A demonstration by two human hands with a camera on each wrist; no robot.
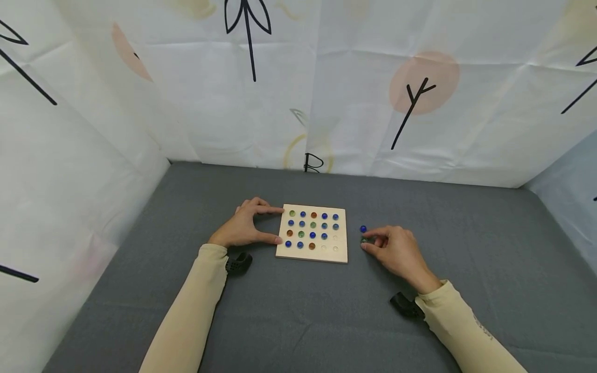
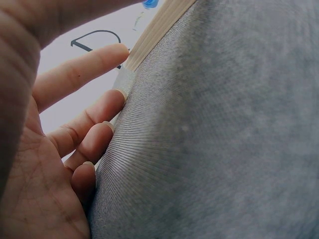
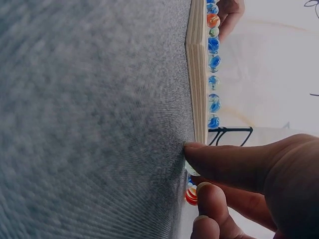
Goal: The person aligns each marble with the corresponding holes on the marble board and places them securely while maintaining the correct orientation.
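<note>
A pale wooden board (image 1: 311, 253) lies on the grey cloth, with rows of blue, green and orange glass marbles seated in its hollows. Bare hollows show in its lower right corner. Along the board's left edge, my left hand (image 1: 241, 226) rests its outstretched index finger and thumb, spread apart. To the right of the board, my right hand (image 1: 396, 254) pinches a greenish marble (image 1: 364, 240) between thumb and index finger, down at the cloth. Just beyond those fingertips lies a dark blue marble (image 1: 363, 228). A red-orange marble (image 3: 191, 195) shows behind the fingers in the right wrist view.
Grey cloth (image 1: 289, 316) covers the table. White printed sheets (image 1: 354, 114) hang along the back and sides. Each wrist carries a black strapped device, such as the one beside the right sleeve (image 1: 459, 321).
</note>
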